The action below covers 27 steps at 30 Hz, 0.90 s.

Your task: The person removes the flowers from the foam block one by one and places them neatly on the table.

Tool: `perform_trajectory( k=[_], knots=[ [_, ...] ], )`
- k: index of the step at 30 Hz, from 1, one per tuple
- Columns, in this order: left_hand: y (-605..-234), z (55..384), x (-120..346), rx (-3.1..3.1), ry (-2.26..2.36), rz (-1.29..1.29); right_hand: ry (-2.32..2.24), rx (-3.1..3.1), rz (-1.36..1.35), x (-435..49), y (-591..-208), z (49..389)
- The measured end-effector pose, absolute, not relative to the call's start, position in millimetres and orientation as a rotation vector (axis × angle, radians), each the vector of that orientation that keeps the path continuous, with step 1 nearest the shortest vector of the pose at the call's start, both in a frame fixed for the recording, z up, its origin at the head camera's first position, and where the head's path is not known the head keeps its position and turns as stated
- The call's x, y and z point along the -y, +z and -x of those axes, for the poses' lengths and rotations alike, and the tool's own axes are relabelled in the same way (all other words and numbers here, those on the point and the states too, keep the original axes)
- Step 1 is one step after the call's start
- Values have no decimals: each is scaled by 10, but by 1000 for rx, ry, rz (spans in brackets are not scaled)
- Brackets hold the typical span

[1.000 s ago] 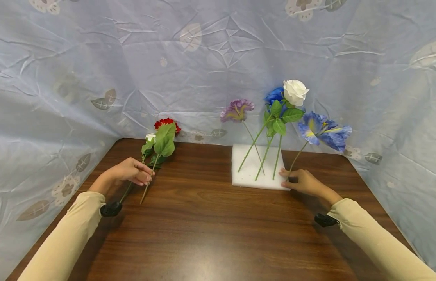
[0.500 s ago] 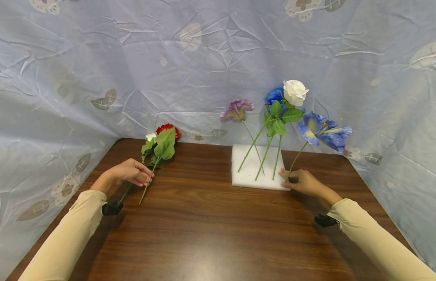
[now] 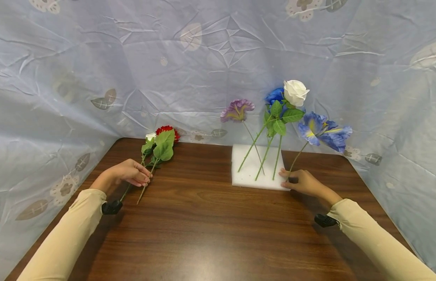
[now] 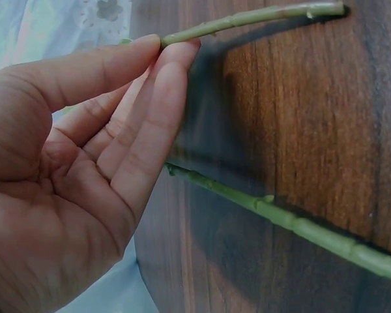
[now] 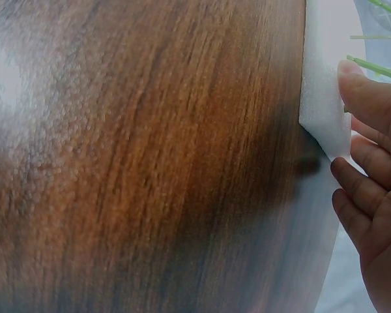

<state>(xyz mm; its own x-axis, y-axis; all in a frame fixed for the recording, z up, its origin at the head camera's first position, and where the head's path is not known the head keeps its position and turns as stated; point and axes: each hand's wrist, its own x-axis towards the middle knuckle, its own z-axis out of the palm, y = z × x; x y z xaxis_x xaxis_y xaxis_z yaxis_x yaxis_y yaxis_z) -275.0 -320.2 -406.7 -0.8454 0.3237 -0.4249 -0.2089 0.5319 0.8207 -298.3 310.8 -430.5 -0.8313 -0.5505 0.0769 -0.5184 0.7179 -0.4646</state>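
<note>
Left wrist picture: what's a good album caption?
A left hand pinches one green stem while a second stem lies on the wooden table.

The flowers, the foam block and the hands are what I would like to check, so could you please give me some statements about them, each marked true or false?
1. The left hand pinches a stem. True.
2. The right hand touches the red flower. False: the right hand touches the white foam block.
3. The purple flower has its stem in the white foam block. True.
4. The large white rose lies flat on the table. False: the large white rose is held up above the white foam block.
5. The red flower is on the person's left side. True.
</note>
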Motion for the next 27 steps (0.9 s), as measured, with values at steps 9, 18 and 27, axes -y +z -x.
perform_trajectory(
  k=[9,18,27],
  knots=[
    [-4073,2768,3198,-2237,1267,-76,-755,-2843,900,-3106,-4323,2991],
    [-4064,2795,3174,-2281,1195,-20,-752,-2839,883,-3103,-4303,2980],
    [-4025,2785,3134,-2294,1153,4,-774,-2833,886,-3095,-4306,2971]
  ],
)
